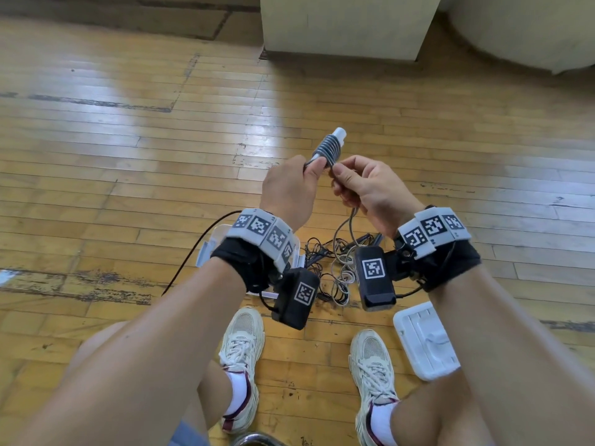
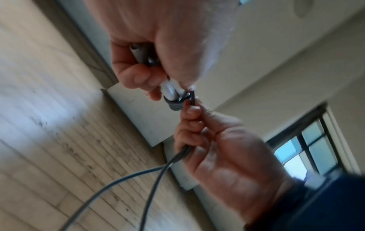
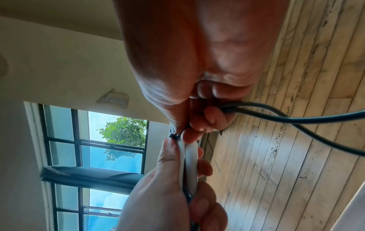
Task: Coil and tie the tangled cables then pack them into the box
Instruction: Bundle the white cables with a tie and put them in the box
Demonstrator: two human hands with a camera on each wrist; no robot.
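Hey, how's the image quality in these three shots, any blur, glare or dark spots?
Head view: sharp, with bright window glare patches on the wooden floor. Left wrist view: motion-blurred throughout, the left hand washed out and smeared. Right wrist view: the right hand is backlit, dim and reddish; the window behind is bright but readable.

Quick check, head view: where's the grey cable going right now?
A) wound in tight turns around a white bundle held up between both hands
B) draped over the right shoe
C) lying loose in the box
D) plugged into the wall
A: the grey cable sits in stacked turns around the white bundle, which the left hand grips while the right hand pinches the cable's free run.
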